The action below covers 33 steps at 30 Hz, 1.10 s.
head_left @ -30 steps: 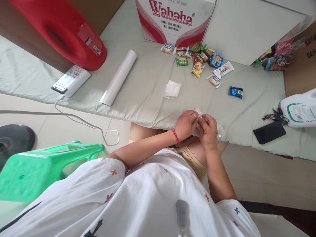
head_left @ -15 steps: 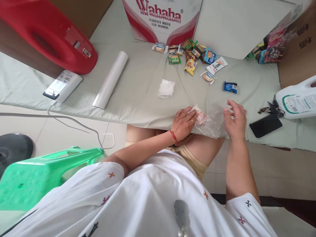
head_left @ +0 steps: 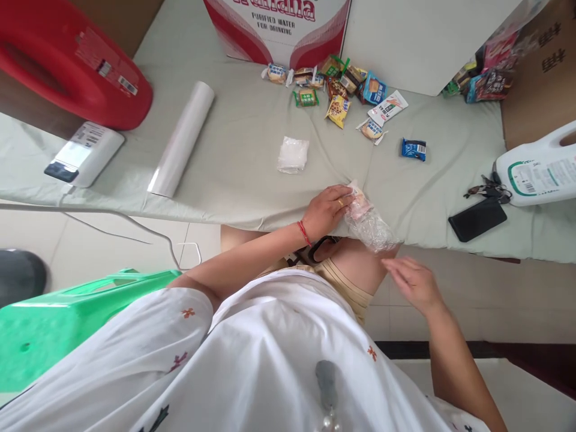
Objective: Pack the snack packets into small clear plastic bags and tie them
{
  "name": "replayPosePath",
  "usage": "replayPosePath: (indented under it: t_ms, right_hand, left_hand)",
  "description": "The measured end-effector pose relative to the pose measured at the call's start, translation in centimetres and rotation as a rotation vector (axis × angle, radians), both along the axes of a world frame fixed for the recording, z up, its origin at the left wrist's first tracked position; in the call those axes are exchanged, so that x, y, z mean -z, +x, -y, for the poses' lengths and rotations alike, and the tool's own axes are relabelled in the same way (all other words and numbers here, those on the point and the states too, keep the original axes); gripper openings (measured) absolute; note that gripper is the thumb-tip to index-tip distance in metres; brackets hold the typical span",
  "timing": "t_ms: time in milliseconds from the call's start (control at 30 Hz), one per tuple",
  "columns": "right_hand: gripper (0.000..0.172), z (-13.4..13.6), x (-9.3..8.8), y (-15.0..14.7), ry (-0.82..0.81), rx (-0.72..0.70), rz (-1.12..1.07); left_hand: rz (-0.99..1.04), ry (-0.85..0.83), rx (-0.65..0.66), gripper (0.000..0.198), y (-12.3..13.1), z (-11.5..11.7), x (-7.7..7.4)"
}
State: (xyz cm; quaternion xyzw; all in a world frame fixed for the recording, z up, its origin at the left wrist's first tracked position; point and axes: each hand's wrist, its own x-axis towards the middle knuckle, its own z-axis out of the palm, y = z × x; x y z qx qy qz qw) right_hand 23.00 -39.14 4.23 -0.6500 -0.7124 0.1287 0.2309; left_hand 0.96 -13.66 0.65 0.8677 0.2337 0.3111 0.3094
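My left hand (head_left: pixel 324 210) rests at the near edge of the grey-green covered surface (head_left: pixel 252 150), its fingers closed on a clear plastic bag (head_left: pixel 369 225) with a pinkish snack inside. The bag's loose end hangs over the edge toward my lap. My right hand (head_left: pixel 411 282) hovers below the edge, just under the bag, fingers apart and holding nothing. A small folded clear bag (head_left: pixel 293 154) lies a little beyond my left hand.
Several wrapped snacks (head_left: pixel 337 90) lie in front of a red-and-white water carton (head_left: pixel 279 30). A plastic film roll (head_left: pixel 180 139), a white device (head_left: pixel 83 155) and a red jug (head_left: pixel 67 66) sit left. A blue snack (head_left: pixel 414 149), black phone (head_left: pixel 477 219), keys (head_left: pixel 488 190) and white jug (head_left: pixel 537 171) sit right. A green stool (head_left: pixel 67 318) stands beside me.
My right hand let go of the bag, swung out to the right, then dropped below the surface edge. My left hand stayed on the bag.
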Motion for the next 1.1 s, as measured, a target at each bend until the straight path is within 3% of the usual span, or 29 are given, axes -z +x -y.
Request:
replayPosePath:
  t_ms: [67, 133, 233, 367, 433, 567, 633, 700, 833, 900, 1100]
  right_hand:
    - [0.038, -0.5, -0.6, 0.9, 0.179, 0.211, 0.097]
    - [0.048, -1.7, -0.4, 1.4, 0.263, 0.28, 0.232]
    - [0.052, -3.7, 1.1, 0.9, 0.158, 0.098, 0.329]
    - [0.04, -5.5, 2.4, -1.1, 0.107, -0.056, 0.299]
    - [0.038, -5.9, 1.4, -2.2, 0.121, -0.096, 0.196]
    - [0.033, -7.2, -3.1, -3.6, 0.159, -0.137, 0.012]
    - [0.03, -9.0, -5.0, -3.8, 0.15, -0.094, -0.032]
    - [0.028, -11.6, -5.6, -3.5, 0.111, 0.005, -0.099]
    - [0.023, -17.3, -3.7, -2.4, 0.04, 0.275, -0.36]
    - [0.022, -19.2, -2.3, -2.2, -0.002, 0.338, -0.47]
    - [0.021, -20.1, -0.4, -2.9, -0.014, 0.427, -0.457]
  left_hand:
    - [-0.011, -0.017, 0.02, 0.038, 0.0, -0.2, -0.3]
    - [-0.059, -0.027, 0.023, 0.038, 0.2, -0.1, -0.8]
    - [-0.175, -0.017, 0.001, 0.037, 0.5, 0.6, -1.9]
    - [-0.249, -0.008, -0.045, 0.038, 0.7, 1.7, -2.9]
    - [-0.248, -0.014, -0.037, 0.038, 0.7, 2.0, -2.8]
    - [-0.209, -0.006, 0.019, 0.041, 0.9, 2.1, -1.6]
    - [-0.182, -0.004, 0.053, 0.042, 1.0, 2.1, -0.9]
    - [-0.155, -0.021, 0.084, 0.045, 1.1, 2.0, -0.4]
    - [-0.093, -0.147, 0.144, 0.058, 0.9, 1.1, 0.2]
    - [-0.054, -0.222, 0.145, 0.062, 0.8, 0.6, 0.1]
    - [0.065, -0.432, -0.111, 0.022, 2.5, 0.2, -0.6]
